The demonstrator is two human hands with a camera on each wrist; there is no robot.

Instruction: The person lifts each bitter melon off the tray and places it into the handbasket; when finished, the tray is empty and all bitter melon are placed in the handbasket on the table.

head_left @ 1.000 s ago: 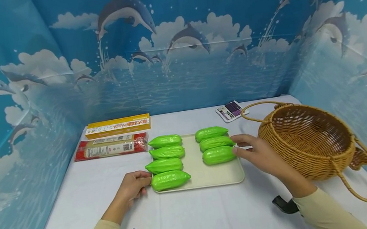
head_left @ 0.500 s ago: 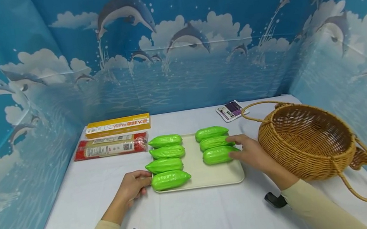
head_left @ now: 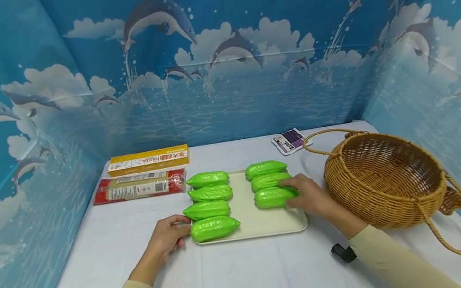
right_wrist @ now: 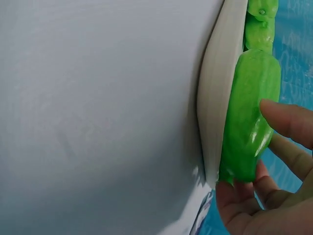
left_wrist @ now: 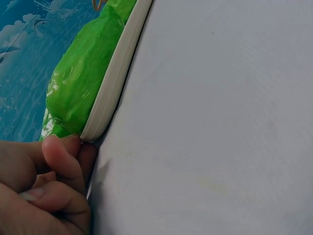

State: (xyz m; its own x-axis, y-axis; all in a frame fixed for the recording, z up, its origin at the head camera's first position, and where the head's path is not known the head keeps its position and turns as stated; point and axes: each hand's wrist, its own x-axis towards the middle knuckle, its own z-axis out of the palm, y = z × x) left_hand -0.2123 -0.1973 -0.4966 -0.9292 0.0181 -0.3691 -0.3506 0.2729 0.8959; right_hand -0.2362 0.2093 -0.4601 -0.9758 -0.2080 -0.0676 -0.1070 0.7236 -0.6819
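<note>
Several glossy green ridged fruits, much like star fruit, lie in two columns on a shallow cream tray [head_left: 248, 227]. My right hand [head_left: 306, 197] grips the right end of the front fruit in the right column [head_left: 271, 198]. The right wrist view shows the thumb on this fruit [right_wrist: 250, 107] and fingers around its end. At the tray's left edge is my left hand [head_left: 166, 236], beside the front-left fruit [head_left: 213, 228]. In the left wrist view its thumb and fingers pinch the tray corner [left_wrist: 100, 120]; part of the grip is hidden.
A brown wicker basket [head_left: 371, 203] with loop handles stands right of my right hand. Behind the tray lies a purple-and-white packet [head_left: 289, 141]. At the back left are a yellow pasta box [head_left: 149, 160] and a red-ended noodle pack [head_left: 139, 186]. Patterned cloth walls surround the white table.
My right hand has moved left and closed on the front-right fruit's end. The left hand keeps its place at the tray edge. The fruits have stayed where they were.
</note>
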